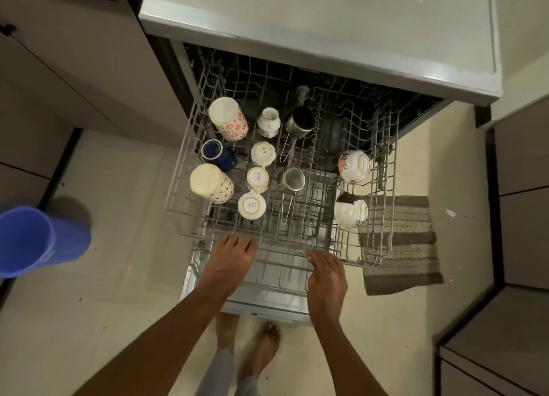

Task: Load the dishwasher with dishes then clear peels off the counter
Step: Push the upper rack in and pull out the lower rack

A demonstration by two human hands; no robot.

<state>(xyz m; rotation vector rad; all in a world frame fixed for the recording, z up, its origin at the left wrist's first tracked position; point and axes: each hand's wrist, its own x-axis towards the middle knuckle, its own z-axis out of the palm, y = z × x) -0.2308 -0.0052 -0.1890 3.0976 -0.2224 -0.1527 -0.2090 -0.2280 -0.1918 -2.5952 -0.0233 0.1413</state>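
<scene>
While both hands grip its front rail, the rack [190, 146] sits pulled out. Left hand [230, 260] and right hand [326, 276] curl over the wire; cups [258, 178] stand upside down inside.

This is a home kitchen. An open dishwasher [320, 33] stands between plain cabinet fronts [74, 68], its pulled-out wire rack [190, 164] holding upturned mugs [228, 118], small cups [252, 206] and bowls [354, 167]. A woven mat [413, 247] and a blue bin [38, 241] sit on the pale tiled floor [118, 291], where bare feet [264, 345] stand.
</scene>
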